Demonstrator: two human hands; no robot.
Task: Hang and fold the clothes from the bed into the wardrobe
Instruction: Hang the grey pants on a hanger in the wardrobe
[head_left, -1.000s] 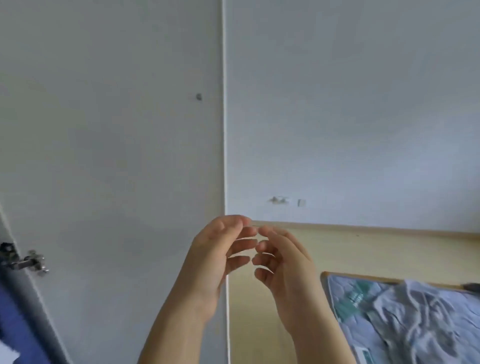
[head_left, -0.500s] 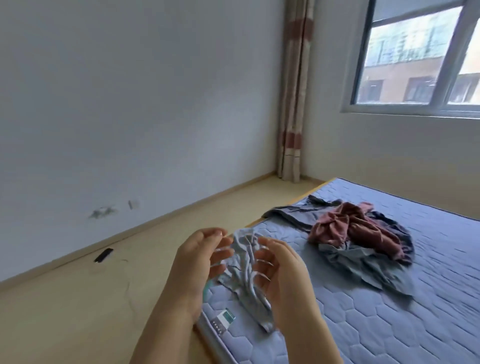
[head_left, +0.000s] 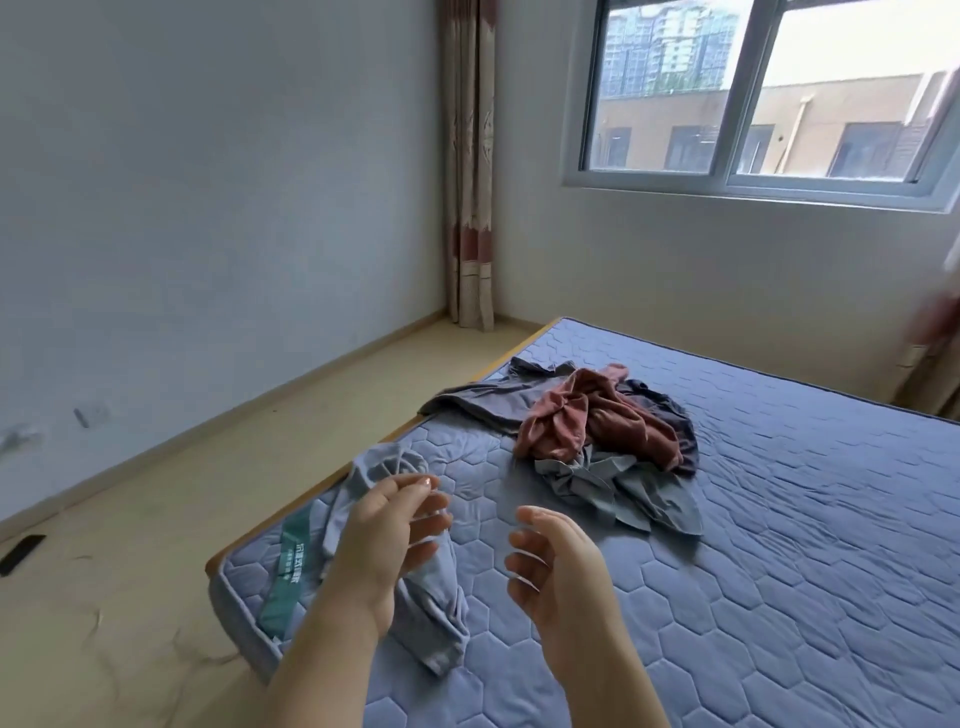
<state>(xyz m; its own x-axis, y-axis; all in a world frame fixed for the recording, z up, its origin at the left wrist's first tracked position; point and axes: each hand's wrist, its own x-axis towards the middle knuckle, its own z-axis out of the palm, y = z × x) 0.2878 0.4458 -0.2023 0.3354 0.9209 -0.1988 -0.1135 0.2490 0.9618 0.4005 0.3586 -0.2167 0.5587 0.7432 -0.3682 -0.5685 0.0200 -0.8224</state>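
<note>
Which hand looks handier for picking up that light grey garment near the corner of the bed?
Probably the left hand: it hovers directly over the light grey garment, fingers loosely spread. The right hand is open too, but over bare mattress beside it.

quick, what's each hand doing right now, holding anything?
Left hand: open, fingers loosely curled, holding nothing, raised in front of the grey garment.
Right hand: open, fingers loosely curled, holding nothing.

daylit window (head_left: 769, 98), striped curtain (head_left: 470, 166), beige floor (head_left: 130, 597).
</note>
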